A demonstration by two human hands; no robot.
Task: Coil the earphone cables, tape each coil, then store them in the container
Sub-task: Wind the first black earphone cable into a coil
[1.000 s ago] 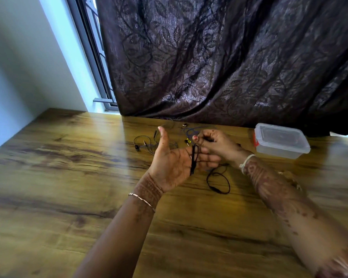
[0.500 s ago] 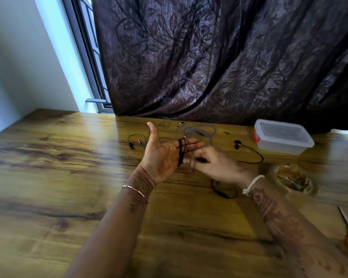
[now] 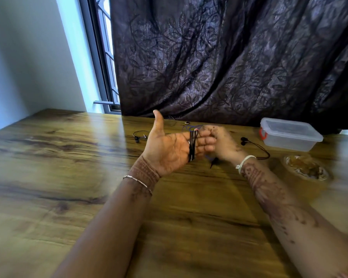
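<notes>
Black earphone cable sits wound across my left hand, palm up, fingers flat and together; loops run crosswise to the fingers. My right hand, closed near the free end just beyond those fingertips, is nearer for the next turn. Container waits far right on the desk.

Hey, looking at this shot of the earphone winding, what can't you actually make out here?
All in the head view:
- Right hand: its fingertips sit behind the left hand, so its grip on the black cable is hidden.
- Container: the cloudy lid hides any contents.
- Tape roll: motion blur smears it.
- Far earphones: too small to count.
</notes>
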